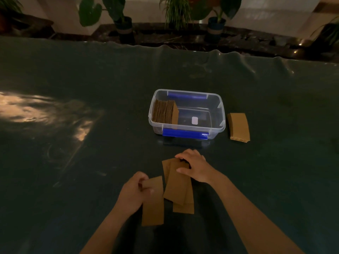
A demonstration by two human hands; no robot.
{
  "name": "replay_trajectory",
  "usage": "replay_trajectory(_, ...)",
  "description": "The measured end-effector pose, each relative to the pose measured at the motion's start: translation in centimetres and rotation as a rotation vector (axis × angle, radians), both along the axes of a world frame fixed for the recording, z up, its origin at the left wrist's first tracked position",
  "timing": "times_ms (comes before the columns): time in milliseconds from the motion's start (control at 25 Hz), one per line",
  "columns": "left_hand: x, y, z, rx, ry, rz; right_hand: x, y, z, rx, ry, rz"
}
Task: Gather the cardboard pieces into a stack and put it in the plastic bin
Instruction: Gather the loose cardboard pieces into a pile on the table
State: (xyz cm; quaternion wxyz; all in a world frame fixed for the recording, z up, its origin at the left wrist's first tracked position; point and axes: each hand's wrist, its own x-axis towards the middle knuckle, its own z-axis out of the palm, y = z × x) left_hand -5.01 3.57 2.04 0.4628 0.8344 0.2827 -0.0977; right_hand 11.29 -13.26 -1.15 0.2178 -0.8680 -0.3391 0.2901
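Cardboard piece (pixel 153 202) gripped by left hand (pixel 133 194) | right hand (pixel 194 166) grips overlapping pieces (pixel 178 187) | bin (pixel 221 114) beyond

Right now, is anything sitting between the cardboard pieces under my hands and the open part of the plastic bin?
Nothing visible does. The dark tabletop between the loose cardboard pieces and the plastic bin is bare, and the bin has no lid on. The stack standing inside fills only its left end; the flat stack lies outside, to its right.

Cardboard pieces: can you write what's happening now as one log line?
left hand: holds one cardboard piece | right hand: on loose pile | plastic bin: cardboard stack at left end | spare stack: right of bin
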Motion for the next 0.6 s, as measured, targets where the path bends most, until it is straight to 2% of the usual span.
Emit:
replay_trajectory(120,2.1,0.7,1.9,-0.255,-0.085,0.041,0.6,-0.1,0.5,0.014,0.042,-0.035)
replay_trajectory(240,5.5,-1.3,1.7,-0.355,0.040,-0.003,1.1,0.2,1.0,0.030,0.110,-0.089)
replay_trajectory(320,7.3,-3.3,0.3,-0.272,0.091,0.000,1.2,0.5,1.2,0.007,0.105,-0.060)
replay_trajectory(480,8.3,-5.0,-2.5,0.106,-0.001,-0.044,2.4,0.5,1.9,0.015,0.073,-0.091)
replay_trajectory(600,8.0,-5.0,-2.9,0.218,-0.078,-0.044,2.8,0.6,2.4,-0.105,0.069,0.167)
